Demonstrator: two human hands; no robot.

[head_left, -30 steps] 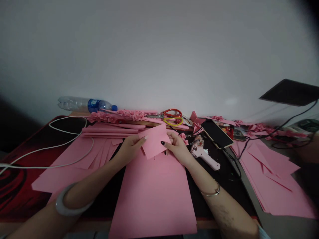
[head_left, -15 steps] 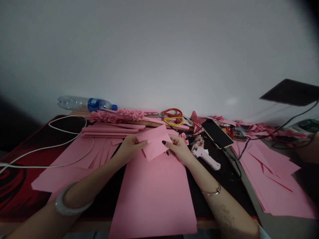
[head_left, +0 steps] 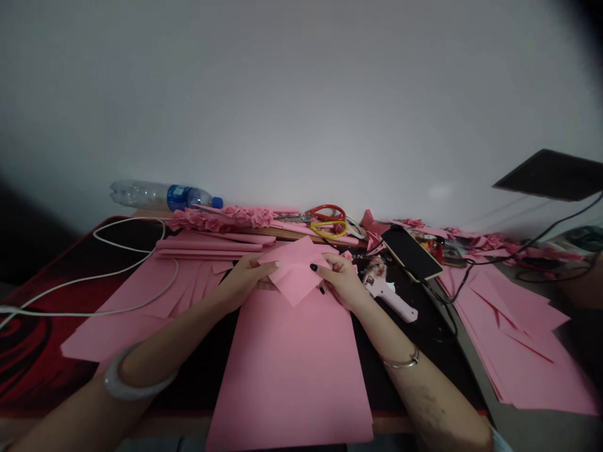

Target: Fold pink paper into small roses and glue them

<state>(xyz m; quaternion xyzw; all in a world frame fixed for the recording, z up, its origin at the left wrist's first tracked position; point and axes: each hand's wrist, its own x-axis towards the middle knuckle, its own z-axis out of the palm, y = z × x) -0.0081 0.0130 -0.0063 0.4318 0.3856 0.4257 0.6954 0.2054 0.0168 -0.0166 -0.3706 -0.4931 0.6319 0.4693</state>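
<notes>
A small pink paper square (head_left: 296,276) is held up between both hands, turned with one corner pointing down toward me and a crease across its middle. My left hand (head_left: 247,276) pinches its left corner, thumb on top. On the right corner, my right hand (head_left: 340,276) has its dark-nailed thumb on top and fingers underneath. Beneath them lies a large pink sheet (head_left: 292,376), reaching over the near table edge. A pale glue gun (head_left: 391,295) rests just right of my right hand.
Scissors (head_left: 327,221) and paper flowers (head_left: 249,216) line the back, beside a plastic bottle (head_left: 164,194). A phone (head_left: 411,252) with dark cables lies at the right. Pink sheets (head_left: 532,339) are at the far right; a white cable (head_left: 94,311) crosses the left.
The small pink square has turned so that its corner points more toward me, and its middle crease shows more. My right hand has moved slightly outward.
</notes>
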